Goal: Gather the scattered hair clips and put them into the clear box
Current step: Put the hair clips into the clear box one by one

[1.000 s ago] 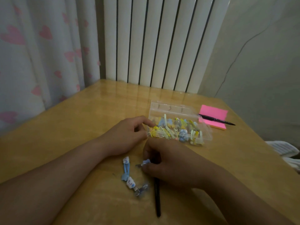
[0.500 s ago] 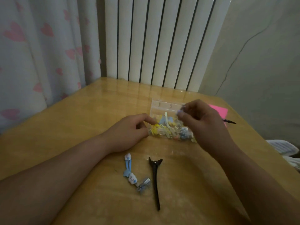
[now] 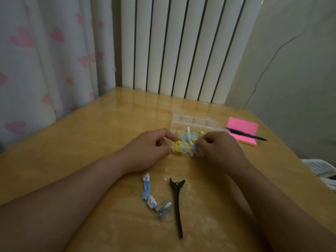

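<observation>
The clear box [image 3: 192, 120] stands mid-table with its lid tipped back, full of several yellow, blue and pale clips. My left hand [image 3: 147, 150] pinches the box's left wall between thumb and forefinger. Over the box's front right part, my right hand [image 3: 220, 150] has curled fingers that pinch a small bluish hair clip [image 3: 195, 146] just above the pile. Nearer to me on the table lie a blue clip [image 3: 146, 186], a white cloud clip [image 3: 151, 201], a silvery blue clip [image 3: 164, 209] and a long black clip [image 3: 177, 202].
A pink sticky-note pad [image 3: 243, 130] with a black pen [image 3: 245, 135] across it lies right of the box. A white radiator [image 3: 181, 48] and a heart-print curtain [image 3: 45, 57] stand behind the wooden table [image 3: 81, 139]. The table's right edge is close.
My right hand lifted a bluish clip from beside the black clip, carried it over the box and has now come down to the pile. My left hand stayed on the box.
</observation>
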The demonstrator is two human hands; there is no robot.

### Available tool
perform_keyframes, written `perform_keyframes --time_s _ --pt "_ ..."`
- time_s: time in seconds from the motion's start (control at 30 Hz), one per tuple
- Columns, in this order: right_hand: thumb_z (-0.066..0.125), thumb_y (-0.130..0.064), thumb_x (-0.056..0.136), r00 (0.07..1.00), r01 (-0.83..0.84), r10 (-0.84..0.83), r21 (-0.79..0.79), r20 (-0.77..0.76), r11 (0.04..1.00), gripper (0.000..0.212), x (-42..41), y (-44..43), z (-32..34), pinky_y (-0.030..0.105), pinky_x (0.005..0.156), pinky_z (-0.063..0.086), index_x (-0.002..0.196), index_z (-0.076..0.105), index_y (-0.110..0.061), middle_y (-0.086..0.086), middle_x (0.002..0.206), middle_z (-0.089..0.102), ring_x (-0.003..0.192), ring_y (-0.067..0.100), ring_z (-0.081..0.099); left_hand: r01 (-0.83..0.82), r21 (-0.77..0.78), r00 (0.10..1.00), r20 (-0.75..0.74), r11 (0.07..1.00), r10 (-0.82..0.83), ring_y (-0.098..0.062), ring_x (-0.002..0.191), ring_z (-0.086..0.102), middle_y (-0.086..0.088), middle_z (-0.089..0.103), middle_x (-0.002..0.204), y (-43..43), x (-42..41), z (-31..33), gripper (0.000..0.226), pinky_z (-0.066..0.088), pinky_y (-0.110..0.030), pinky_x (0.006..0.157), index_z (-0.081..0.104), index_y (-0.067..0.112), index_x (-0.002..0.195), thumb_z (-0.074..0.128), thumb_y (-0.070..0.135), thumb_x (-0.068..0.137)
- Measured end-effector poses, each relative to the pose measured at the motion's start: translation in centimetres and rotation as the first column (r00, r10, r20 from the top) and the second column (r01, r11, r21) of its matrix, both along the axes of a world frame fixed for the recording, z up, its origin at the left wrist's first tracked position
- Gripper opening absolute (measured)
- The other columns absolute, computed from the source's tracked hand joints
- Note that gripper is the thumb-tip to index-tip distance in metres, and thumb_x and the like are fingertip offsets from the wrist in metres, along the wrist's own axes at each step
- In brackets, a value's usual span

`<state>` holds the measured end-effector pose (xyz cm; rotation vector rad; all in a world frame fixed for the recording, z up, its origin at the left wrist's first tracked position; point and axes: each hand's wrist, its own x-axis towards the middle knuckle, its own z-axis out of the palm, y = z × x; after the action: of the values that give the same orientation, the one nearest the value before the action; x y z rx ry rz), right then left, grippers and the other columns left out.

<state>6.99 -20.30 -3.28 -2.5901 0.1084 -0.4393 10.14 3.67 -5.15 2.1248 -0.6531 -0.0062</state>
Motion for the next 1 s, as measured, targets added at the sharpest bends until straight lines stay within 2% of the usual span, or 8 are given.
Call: perform_keyframes --time_s 0.13,0.27,0.43,0.57,0.73,0.83,0.93,1.0 --pt "0.06 -0.039 0.095 0.999 0.015 -0.014 -0.025 0.037 1.0 0.026 -0.1 0.1 -0.1 0.047 0.077 0.06 0.086 0.079 -0.024 -0.008 0.077 0.074 0.074 0.012 0.068 0.006 0.006 1.0 0.001 1.0 -0.006 -0.017 0.089 0.066 0.002 0.073 0.094 0.0 -0.1 0.1 0.03 0.055 -0.043 0.087 0.07 0.04 0.122 0.063 0.019 0.102" --pt "0.063 -0.033 0.099 0.991 -0.01 0.01 0.001 0.132 1.0 0.017 -0.8 0.2 0.1 0.043 0.08 0.06 0.1 0.079 -0.027 -0.013 0.092 0.073 0.083 0.004 0.065 0.005 0.007 1.0 -0.002 1.0 -0.005 -0.018 0.091 0.068 0.003 0.074 0.094 0.0 -0.1 0.1 0.03 0.057 -0.047 0.091 0.07 0.04 0.123 0.063 0.019 0.101" --pt "0.062 -0.032 0.099 0.954 -0.176 0.177 -0.026 0.243 0.984 0.012 -3.2 1.8 1.2 0.031 0.077 0.057 0.102 0.073 -0.028 -0.015 0.094 0.067 0.086 0.002 0.061 0.011 -0.001 1.0 -0.015 1.0 -0.011 -0.023 0.093 0.07 -0.001 0.075 0.094 0.0 -0.2 0.3 0.032 0.056 -0.05 0.093 0.07 0.036 0.124 0.061 0.016 0.1" --pt "0.067 -0.035 0.097 0.885 -0.463 0.462 -0.012 0.055 0.887 0.012 -5.3 4.5 1.5 0.025 0.074 0.054 0.106 0.075 -0.036 -0.019 0.09 0.07 0.086 0.001 0.065 0.008 -0.055 0.996 -0.091 0.998 -0.013 -0.021 0.092 0.07 0.001 0.078 0.091 0.3 -0.1 0.8 0.038 0.054 -0.04 0.087 0.075 0.034 0.121 0.053 0.01 0.101" --pt "0.068 -0.019 0.097 0.693 -0.721 0.706 -0.118 -0.147 0.683 0.035 -6.4 7.2 1.1 0.016 0.095 0.044 0.125 0.072 -0.04 -0.026 0.115 0.056 0.114 -0.006 0.051 0.012 -0.179 0.973 -0.224 0.984 -0.052 -0.018 0.089 0.069 -0.012 0.079 0.102 0.5 -0.1 1.1 0.044 0.054 -0.033 0.087 0.08 0.031 0.118 0.049 0.005 0.1" --pt "0.069 -0.023 0.097 0.68 -0.734 0.712 -0.178 -0.177 0.656 0.033 -6.2 7.8 0.8 0.023 0.101 0.043 0.125 0.072 -0.041 -0.018 0.119 0.054 0.118 0.001 0.047 0.021 -0.201 0.966 -0.247 0.979 -0.071 -0.02 0.09 0.07 -0.012 0.08 0.101 0.4 0.0 1.2 0.045 0.055 -0.034 0.089 0.079 0.028 0.12 0.048 0.003 0.1" --pt "0.07 -0.031 0.098 0.717 -0.695 0.684 -0.207 -0.136 0.688 0.02 -5.9 7.6 0.8 0.025 0.095 0.045 0.117 0.074 -0.036 -0.012 0.12 0.054 0.113 0.002 0.047 0.017 -0.21 0.965 -0.253 0.977 -0.071 -0.033 0.104 0.071 -0.018 0.077 0.109 0.5 0.1 1.2 0.045 0.055 -0.042 0.102 0.079 0.028 0.12 0.048 0.003 0.101" --pt "0.068 -0.035 0.099 0.741 -0.668 0.658 -0.235 -0.134 0.706 0.012 -5.6 7.3 0.7 0.028 0.092 0.045 0.111 0.073 -0.033 -0.01 0.122 0.053 0.113 0.006 0.048 0.016 -0.213 0.965 -0.252 0.977 -0.071 -0.037 0.11 0.069 -0.021 0.076 0.11 0.6 0.1 1.0 0.046 0.054 -0.041 0.102 0.079 0.025 0.121 0.047 0.0 0.1"
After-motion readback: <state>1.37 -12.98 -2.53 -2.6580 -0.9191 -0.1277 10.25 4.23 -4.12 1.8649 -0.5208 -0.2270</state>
